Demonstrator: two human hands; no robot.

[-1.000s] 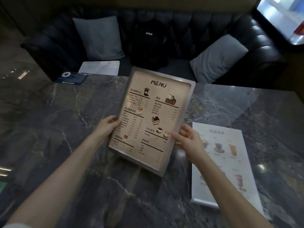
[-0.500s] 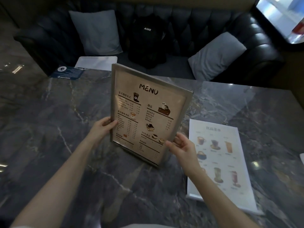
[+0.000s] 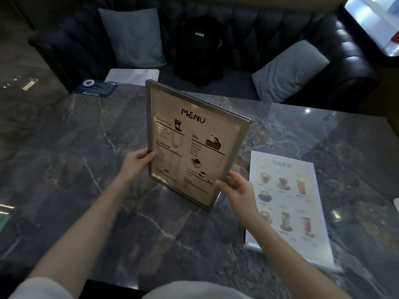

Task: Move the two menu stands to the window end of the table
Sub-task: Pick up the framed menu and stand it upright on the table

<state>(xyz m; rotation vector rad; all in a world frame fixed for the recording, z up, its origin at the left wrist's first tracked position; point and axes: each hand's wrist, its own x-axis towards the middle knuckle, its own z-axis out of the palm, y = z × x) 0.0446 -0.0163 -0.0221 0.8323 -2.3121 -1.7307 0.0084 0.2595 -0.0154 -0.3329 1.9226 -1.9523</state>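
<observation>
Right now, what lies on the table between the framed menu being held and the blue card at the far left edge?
Nothing: in the head view, only bare marble table separates the framed menu from the blue card.

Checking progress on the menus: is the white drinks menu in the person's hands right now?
No. The white drinks menu lies flat on the table; both hands hold the framed brown menu stand.

A café or coffee-shop booth, dimly lit.

A framed menu stand (image 3: 194,145) lists coffees and desserts with prices, and a second drinks menu stand (image 3: 287,203) lies near the right edge of the dark marble table (image 3: 64,147). Beyond the far edge runs a tufted black leather sofa (image 3: 269,39) with grey cushions (image 3: 131,37); a bright window (image 3: 375,20) fills the upper right corner.
</observation>
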